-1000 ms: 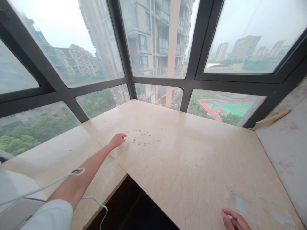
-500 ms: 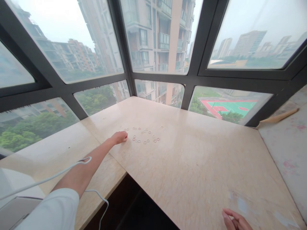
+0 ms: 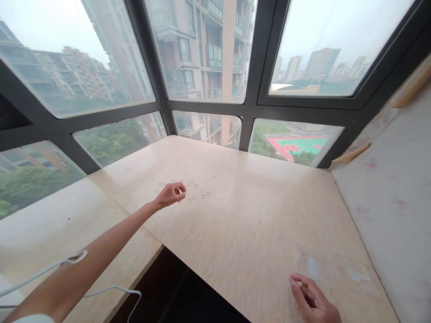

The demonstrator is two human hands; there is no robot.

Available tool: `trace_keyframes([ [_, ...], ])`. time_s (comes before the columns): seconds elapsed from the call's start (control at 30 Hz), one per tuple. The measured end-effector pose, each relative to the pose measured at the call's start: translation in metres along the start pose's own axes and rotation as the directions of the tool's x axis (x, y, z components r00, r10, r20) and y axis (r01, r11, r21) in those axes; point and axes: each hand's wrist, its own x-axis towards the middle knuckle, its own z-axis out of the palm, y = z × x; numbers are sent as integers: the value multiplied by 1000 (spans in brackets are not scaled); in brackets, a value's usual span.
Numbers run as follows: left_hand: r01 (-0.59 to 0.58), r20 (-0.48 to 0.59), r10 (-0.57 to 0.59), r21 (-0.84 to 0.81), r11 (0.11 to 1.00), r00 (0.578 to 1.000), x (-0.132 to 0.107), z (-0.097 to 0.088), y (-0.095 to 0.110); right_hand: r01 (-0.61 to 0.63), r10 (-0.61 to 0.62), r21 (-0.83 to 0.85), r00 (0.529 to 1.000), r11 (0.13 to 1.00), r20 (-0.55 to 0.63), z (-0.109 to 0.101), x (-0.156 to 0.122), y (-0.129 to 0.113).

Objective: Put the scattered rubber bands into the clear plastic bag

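Two bits of white cord are close by on the left, and I cannot tell if they are one cord. On the right is the right hand, low by the bench. Its fingers are curled, and the tips of the thumb and first finger meet. I cannot tell if something tiny is between them. Just past it, two flat, clear packets lie on the bench.

Farther off is the one left hand, in among the small, thin rings. Its thumb and first finger bend into a round shape. I cannot tell if the tips touch or hold a ring. I count about fifteen rings on the bench, and the hand may hide more. Three are left of the hand. One ring sits alone, farther back.

Behind are four low window panes.
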Motion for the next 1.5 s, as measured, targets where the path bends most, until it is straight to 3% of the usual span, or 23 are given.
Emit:
trace_keyframes([
  [0.13, -70, 2, 76, -350, 934, 997, -1, 14, 64, 83, -84, -6, 995, 996, -50, 3, -3, -6],
  [0.27, -142, 59, 198, -502, 853, 978, -2, 34, 123, 132, -130, 15, 988, 991, -87, 4, -5, -16],
  [0.4, -213, 98, 325, -575, 790, 941, -5, 67, 175, 146, -143, 39, 987, 988, -76, 2, -6, -24],
  [0.57, -319, 182, 524, -615, 721, 832, -9, 125, 228, 114, -109, 79, 992, 990, -64, -2, -7, -32],
  [0.7, -482, 238, 649, -501, 719, 722, -11, 165, 261, 111, -106, 108, 993, 988, -53, -5, -7, -36],
  [0.77, -538, 250, 676, -444, 716, 693, -10, 179, 272, 107, -102, 120, 994, 987, -48, -5, -7, -37],
  [0.9, -566, 250, 682, -405, 718, 687, -4, 200, 283, 99, -94, 141, 995, 985, -44, -5, -6, -35],
  [1.1, -601, 244, 690, -350, 718, 682, 3, 219, 280, 85, -80, 163, 996, 983, -36, -5, -7, -33],
  [1.33, -381, 149, 550, -574, 725, 822, 4, 218, 261, 83, -79, 171, 996, 982, -30, -6, -7, -34],
  [1.5, -252, 90, 377, -600, 759, 922, -2, 209, 218, 92, -87, 148, 995, 985, -41, -5, -8, -35],
])
